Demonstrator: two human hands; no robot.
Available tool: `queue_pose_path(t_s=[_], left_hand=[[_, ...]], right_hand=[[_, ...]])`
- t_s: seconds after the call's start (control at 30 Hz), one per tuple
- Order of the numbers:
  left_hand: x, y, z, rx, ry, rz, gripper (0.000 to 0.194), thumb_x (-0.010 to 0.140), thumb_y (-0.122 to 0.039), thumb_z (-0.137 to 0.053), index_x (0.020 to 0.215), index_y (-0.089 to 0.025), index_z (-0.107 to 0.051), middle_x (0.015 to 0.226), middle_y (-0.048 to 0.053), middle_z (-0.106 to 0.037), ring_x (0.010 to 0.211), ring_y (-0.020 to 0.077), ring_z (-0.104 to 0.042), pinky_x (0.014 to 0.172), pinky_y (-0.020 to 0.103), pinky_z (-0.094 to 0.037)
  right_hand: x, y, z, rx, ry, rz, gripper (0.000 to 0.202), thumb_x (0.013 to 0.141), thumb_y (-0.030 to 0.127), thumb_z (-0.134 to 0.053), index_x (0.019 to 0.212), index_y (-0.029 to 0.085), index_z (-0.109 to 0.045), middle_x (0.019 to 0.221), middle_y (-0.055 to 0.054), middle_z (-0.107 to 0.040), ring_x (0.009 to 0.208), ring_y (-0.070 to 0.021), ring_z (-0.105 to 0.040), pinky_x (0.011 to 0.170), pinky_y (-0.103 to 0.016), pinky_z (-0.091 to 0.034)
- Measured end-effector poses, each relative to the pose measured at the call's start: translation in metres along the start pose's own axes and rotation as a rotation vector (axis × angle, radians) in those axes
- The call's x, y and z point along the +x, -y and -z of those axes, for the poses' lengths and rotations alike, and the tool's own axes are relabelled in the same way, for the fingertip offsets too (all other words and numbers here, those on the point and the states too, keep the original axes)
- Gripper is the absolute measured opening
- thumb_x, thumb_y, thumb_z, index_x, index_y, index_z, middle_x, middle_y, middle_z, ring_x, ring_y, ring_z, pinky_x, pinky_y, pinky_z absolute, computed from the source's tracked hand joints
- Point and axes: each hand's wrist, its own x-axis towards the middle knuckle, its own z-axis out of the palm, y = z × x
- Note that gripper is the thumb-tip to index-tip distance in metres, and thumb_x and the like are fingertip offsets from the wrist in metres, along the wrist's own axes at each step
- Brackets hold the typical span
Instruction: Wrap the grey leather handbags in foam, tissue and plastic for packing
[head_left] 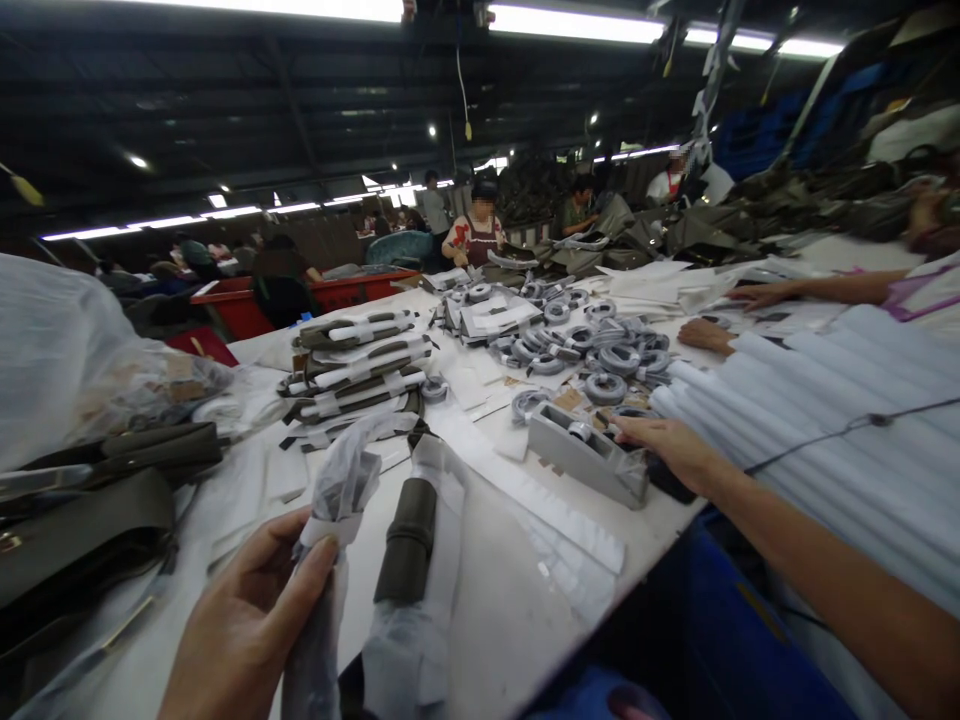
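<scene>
My left hand point(259, 610) is closed round a strap wrapped in thin whitish film point(341, 490), with the thumb pressed on a white band about it. Just right of that hand lies a dark olive strap piece point(409, 540), its ends covered in the same pale wrapping. My right hand point(671, 450) reaches to a grey tape dispenser point(581, 460) on the table. Its thumb and forefinger are pressed together by the dispenser's side; what they pinch is too small to tell. The other right fingers are partly hidden.
Wrapped straps point(367, 380) lie stacked ahead; coiled wrapped ones point(600, 350) are heaped beyond the dispenser. White foam rolls point(825, 400) flank my right arm, near a co-worker's hands point(705, 335). Olive bags point(97, 530) lie left. A blue bin point(742, 630) stands below the table edge.
</scene>
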Motion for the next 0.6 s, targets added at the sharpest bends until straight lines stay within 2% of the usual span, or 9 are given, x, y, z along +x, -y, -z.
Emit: queue_pose_path(t_s=[0.1,0.17,0.3,0.43,0.6], left_hand=[[0.000,0.000,0.000,0.003,-0.008,-0.022,0.056,0.063,-0.063,-0.078,0.102,-0.023,-0.067,0.071,0.000,-0.073,0.055,0.0187,-0.066,0.045,0.023,-0.051],[0.001,0.003,-0.001,-0.027,0.005,-0.007,0.058,0.063,-0.063,-0.079,0.103,-0.023,-0.067,0.070,0.000,-0.073,0.054,0.0193,-0.066,0.044,0.023,-0.052],[0.002,0.011,-0.001,-0.076,0.014,0.039,0.064,0.060,-0.063,-0.080,0.109,-0.025,-0.063,0.066,-0.002,-0.071,0.047,0.0181,-0.063,0.037,0.023,-0.047],[0.005,0.016,0.001,-0.089,0.005,0.041,0.065,0.059,-0.063,-0.082,0.109,-0.025,-0.062,0.064,-0.002,-0.070,0.042,0.0149,-0.057,0.033,0.020,-0.042],[0.005,0.013,-0.001,-0.131,0.038,0.043,0.067,0.059,-0.061,-0.082,0.111,-0.023,-0.063,0.072,-0.001,-0.071,0.053,0.0180,-0.064,0.044,0.023,-0.052]], right_hand=[[-0.004,0.011,0.019,0.134,0.140,-0.135,0.025,0.070,0.044,-0.077,0.074,0.020,-0.079,0.108,-0.014,-0.076,0.098,-0.0284,-0.071,0.086,-0.039,-0.055],[-0.011,0.015,0.033,0.201,0.191,-0.255,0.030,0.068,0.046,-0.079,0.079,0.019,-0.080,0.106,-0.016,-0.075,0.093,-0.0283,-0.071,0.085,-0.039,-0.056],[-0.030,0.006,0.051,0.158,0.275,-0.398,0.037,0.059,0.050,-0.085,0.074,0.017,-0.079,0.089,-0.016,-0.076,0.067,-0.0216,-0.067,0.065,-0.036,-0.056],[-0.042,-0.021,0.047,0.076,0.266,-0.410,0.041,0.054,0.054,-0.084,0.067,0.016,-0.077,0.071,-0.011,-0.073,0.050,-0.0128,-0.055,0.049,-0.027,-0.045],[-0.052,-0.046,0.039,0.002,0.201,-0.361,0.047,0.052,0.060,-0.082,0.057,0.015,-0.072,0.055,-0.006,-0.065,0.046,-0.0122,-0.050,0.048,-0.026,-0.040]])
